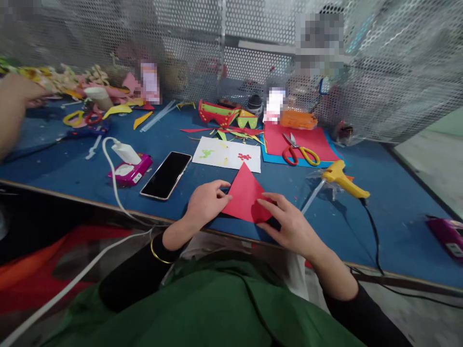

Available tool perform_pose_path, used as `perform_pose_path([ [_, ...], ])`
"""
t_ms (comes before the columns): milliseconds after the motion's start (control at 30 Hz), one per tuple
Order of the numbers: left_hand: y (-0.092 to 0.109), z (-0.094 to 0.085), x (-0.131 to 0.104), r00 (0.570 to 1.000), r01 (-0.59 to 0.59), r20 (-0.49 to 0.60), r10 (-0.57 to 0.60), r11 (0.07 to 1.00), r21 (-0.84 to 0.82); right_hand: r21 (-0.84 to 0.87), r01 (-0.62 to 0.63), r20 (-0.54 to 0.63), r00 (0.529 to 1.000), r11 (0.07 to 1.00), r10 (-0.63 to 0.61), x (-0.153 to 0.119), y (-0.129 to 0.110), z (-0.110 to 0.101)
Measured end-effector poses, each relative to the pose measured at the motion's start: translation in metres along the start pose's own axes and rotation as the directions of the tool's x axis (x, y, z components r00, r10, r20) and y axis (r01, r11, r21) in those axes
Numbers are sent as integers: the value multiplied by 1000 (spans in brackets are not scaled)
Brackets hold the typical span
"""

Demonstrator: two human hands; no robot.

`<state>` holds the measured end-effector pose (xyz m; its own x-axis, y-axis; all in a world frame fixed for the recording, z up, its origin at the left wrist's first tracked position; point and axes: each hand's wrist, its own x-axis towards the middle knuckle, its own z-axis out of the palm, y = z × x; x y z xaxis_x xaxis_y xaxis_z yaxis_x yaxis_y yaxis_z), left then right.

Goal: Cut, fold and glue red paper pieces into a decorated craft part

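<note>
A red sheet of paper (246, 195), folded to a triangle with its point facing away from me, lies at the front of the blue table. My left hand (207, 201) grips its left edge between thumb and fingers. At the right side, my right hand (289, 220) has its fingers on the paper's corner and the thumb below. Just beyond the triangle is a white sheet (231, 159) with small green, yellow and red shapes on it. A black-screened phone (167, 176) rests left of my left hand.
Scissors (298, 150) lie on stacked red and blue sheets (307, 137). A yellow glue gun (343, 178) with a cord lies to the right. Paper glasses (219, 113) and scraps are behind. A white charger (126, 153) sits on a purple pack (139, 171). Another person's arm (14, 108) reaches in at left.
</note>
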<state>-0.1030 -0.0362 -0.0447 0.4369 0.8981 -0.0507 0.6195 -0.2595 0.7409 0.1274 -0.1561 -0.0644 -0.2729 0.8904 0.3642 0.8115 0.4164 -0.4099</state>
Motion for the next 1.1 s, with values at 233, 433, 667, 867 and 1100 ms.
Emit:
perform_pose_path([
  [233,0,-3,1,1000,-11,11,10,999,49,-144,116,-28,992,983,-121,-1,-1,-1],
  [433,-5,5,-13,921,-246,-216,325,913,325,-300,50,-113,990,953,-87,0,-3,2],
  [667,-20,2,-26,786,-610,47,617,759,228,-203,-41,-153,988,978,10,-6,-5,6],
  [867,-18,1,-22,839,-543,71,540,819,185,-25,-118,-149,982,993,113,0,-16,12],
  [1100,-23,0,-23,839,-543,17,544,835,90,29,-306,-189,933,951,306,1,-16,14],
])
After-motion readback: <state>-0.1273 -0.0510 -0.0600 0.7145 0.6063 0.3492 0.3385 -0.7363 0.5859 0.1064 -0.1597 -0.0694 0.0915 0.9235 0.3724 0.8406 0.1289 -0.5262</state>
